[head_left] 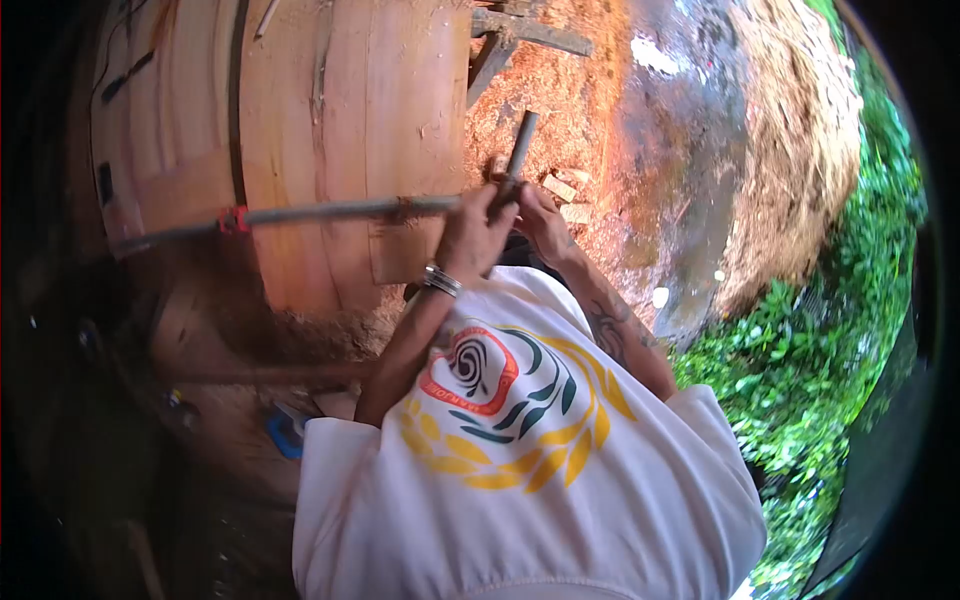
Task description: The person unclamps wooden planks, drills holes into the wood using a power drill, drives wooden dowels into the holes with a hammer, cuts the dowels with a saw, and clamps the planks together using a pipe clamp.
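Observation:
A long metal bar clamp (335, 210) lies across joined wooden boards (290, 130), with a red piece (233, 219) on its left part. My left hand (474, 235), with a bracelet at the wrist, is closed around the clamp's right end, beside the boards' edge. Just right of it, my right hand (544, 223) has its fingers bent against the same end. A short grey bar (522, 145) sticks up from between my hands, tilted slightly right. My fingers partly hide the clamp's end.
Small wooden blocks (562, 187) lie on wood shavings (570, 100) beyond my hands. A wooden support (535, 33) stands at the top. Wet ground (680, 180) and green plants (810, 350) are on the right. A blue object (286, 435) sits at lower left.

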Demonstrator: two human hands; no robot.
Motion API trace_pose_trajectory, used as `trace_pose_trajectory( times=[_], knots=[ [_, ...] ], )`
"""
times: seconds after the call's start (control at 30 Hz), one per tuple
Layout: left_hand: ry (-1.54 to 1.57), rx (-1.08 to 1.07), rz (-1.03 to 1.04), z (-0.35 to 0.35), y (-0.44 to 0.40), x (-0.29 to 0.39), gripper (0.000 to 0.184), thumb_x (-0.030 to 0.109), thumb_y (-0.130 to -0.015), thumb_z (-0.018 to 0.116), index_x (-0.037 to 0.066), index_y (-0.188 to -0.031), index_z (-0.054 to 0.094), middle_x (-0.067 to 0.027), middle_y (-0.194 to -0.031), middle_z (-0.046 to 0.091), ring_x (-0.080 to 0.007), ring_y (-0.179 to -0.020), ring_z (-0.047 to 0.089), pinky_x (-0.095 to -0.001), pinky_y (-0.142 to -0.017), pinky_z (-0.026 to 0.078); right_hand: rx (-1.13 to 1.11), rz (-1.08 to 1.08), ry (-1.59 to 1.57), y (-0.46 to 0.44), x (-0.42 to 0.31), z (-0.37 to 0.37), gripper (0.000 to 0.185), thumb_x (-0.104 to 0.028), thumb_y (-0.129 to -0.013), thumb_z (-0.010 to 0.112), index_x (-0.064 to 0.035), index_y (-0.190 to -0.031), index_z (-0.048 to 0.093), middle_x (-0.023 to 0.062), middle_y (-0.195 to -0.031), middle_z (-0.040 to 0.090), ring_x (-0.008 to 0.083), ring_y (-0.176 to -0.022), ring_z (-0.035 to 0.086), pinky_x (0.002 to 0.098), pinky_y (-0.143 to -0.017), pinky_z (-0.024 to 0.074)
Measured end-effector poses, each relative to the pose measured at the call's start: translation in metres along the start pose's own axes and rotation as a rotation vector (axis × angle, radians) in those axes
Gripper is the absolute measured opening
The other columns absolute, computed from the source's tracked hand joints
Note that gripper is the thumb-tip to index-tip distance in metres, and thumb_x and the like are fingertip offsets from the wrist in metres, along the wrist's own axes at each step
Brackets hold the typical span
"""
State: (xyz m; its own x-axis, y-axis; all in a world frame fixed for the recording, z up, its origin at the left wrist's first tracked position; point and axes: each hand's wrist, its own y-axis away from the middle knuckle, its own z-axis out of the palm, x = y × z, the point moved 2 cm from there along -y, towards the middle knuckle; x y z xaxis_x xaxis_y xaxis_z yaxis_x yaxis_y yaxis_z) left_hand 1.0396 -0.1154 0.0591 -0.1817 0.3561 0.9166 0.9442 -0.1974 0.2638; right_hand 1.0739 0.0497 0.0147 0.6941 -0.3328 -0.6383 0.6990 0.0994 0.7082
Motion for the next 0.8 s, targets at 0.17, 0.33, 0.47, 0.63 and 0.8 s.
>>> trace_pose_trajectory(
  times=[0.17,0.33,0.47,0.63,0.8],
  knots=[
    [0.425,-0.082,-0.128,0.047,0.028,-0.02,0.026,0.011,-0.099,0.054,-0.005,-0.117,0.063,-0.0171,-0.105,0.071,-0.0223,-0.093,0.07,-0.0299,-0.082,0.056,0.098,0.003,0.078,0.006,-0.021,-0.066,0.04,-0.046,-0.102,0.049,-0.0064,-0.103,0.056,0.0061,-0.078,0.063,0.0152,-0.057,0.059,0.0289,-0.052,0.0524],
    [-0.175,0.114,-0.033,0.079,0.045,-0.05,0.018,0.008,-0.091,0.057,0.002,-0.105,0.067,-0.0162,-0.09,0.065,-0.0341,-0.086,0.065,-0.0408,-0.075,0.052,0.058,0.173,1.064,0.023,-0.076,-0.141,0.047,-0.047,-0.1,0.052,0.0003,-0.104,0.057,0.0104,-0.076,0.064,0.0149,-0.056,0.061,0.0309,-0.047,0.05],
    [-0.531,-0.007,0.029,0.109,0.001,-0.045,0.018,0.01,-0.084,0.059,0.008,-0.099,0.069,-0.0133,-0.097,0.067,-0.0325,-0.098,0.061,-0.0498,-0.091,0.045,-0.141,0.144,1.35,0.059,-0.072,-0.178,0.046,-0.039,-0.092,0.065,0.0012,-0.113,0.06,0.0226,-0.089,0.068,0.0341,-0.088,0.068,0.0455,-0.077,0.0507],
    [-1.061,-0.44,0.055,0.135,-0.033,-0.053,0.026,0.018,-0.073,0.073,0.018,-0.099,0.072,-0.0015,-0.115,0.066,-0.0243,-0.125,0.047,-0.0554,-0.104,0.031,-0.245,-0.039,1.265,0.092,-0.019,-0.2,0.044,-0.029,-0.084,0.069,-0.0011,-0.116,0.057,0.0251,-0.097,0.067,0.0391,-0.093,0.067,0.0448,-0.079,0.0514],
    [-0.994,-0.549,0.089,0.146,-0.05,-0.098,0.031,0.012,-0.073,0.067,0.02,-0.102,0.073,-0.01,-0.102,0.071,-0.0324,-0.106,0.062,-0.0479,-0.092,0.047,-0.113,-0.138,1.144,0.108,0.03,-0.184,0.044,-0.027,-0.085,0.067,0.0023,-0.116,0.057,0.0233,-0.091,0.068,0.0359,-0.086,0.067,0.0436,-0.076,0.0511]
  ],
)
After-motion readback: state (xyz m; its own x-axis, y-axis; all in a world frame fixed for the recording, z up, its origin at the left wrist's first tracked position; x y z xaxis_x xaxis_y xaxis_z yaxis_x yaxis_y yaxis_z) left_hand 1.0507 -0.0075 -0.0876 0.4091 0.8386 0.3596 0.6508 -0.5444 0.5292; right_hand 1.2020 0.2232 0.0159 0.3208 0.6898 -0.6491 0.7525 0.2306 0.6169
